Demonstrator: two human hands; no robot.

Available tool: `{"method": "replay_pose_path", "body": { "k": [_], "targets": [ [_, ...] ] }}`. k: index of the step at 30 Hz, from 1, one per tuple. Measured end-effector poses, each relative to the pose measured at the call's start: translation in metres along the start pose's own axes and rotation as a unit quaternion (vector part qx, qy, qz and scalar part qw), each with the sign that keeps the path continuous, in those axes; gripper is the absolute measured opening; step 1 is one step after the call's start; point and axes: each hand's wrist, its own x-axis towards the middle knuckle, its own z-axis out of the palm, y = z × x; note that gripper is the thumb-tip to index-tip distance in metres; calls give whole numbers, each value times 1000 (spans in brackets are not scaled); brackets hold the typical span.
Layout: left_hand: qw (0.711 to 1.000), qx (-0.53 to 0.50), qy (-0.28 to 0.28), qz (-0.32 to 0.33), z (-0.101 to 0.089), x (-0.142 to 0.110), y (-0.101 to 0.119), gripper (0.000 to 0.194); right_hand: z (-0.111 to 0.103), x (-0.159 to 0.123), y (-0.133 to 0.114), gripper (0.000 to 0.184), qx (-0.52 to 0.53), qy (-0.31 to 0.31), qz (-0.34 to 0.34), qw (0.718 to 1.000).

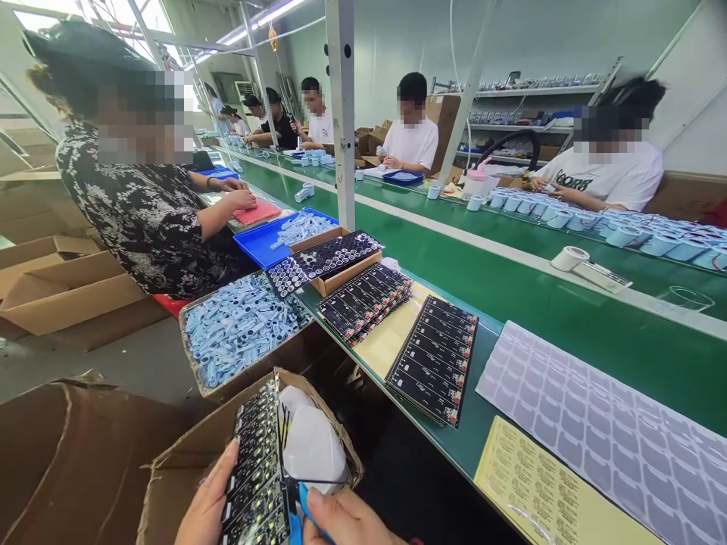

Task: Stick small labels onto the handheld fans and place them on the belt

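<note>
My left hand [211, 496] grips a black circuit board panel [254, 469] by its left edge, thumb and fingers closed on it. The panel is tilted, with rows of small pale parts on its face. My right hand [346, 518] is closed around blue-handled pliers [307, 499], whose dark head meets the panel's lower right edge. Whether the jaws are open or closed I cannot tell. Both hands are over the near side of a cardboard box [170, 462], which contains white rounded items [312, 439] and thin black strips.
On the green bench edge lie stacked black board panels [437, 356], a grey label sheet [602, 424] and a yellow printed sheet [531, 473]. A box of light-blue parts [241, 325] is at left. A metal post [341, 113] rises ahead. Co-workers sit along the conveyor [454, 250].
</note>
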Motion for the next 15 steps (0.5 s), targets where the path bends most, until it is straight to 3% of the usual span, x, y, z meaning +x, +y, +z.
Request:
{"method": "replay_pose_path", "body": {
  "k": [2,5,9,12,15],
  "targets": [
    [999,-12,21,-26,5,-8,15,37,-3,-1,-6,76,-21,-27,-20,999],
    [997,4,82,10,6,-21,51,28,-10,-8,-16,73,-43,-68,-35,996],
    [997,-29,71,-8,5,-37,90,32,-16,-14,-18,64,-162,-46,-38,985],
    [997,-46,55,-29,3,-41,100,39,-19,-13,-8,55,-250,2,-52,967],
    [997,-47,46,-32,1,-33,93,35,-18,-9,5,50,-201,28,-43,978]
  ]
}}
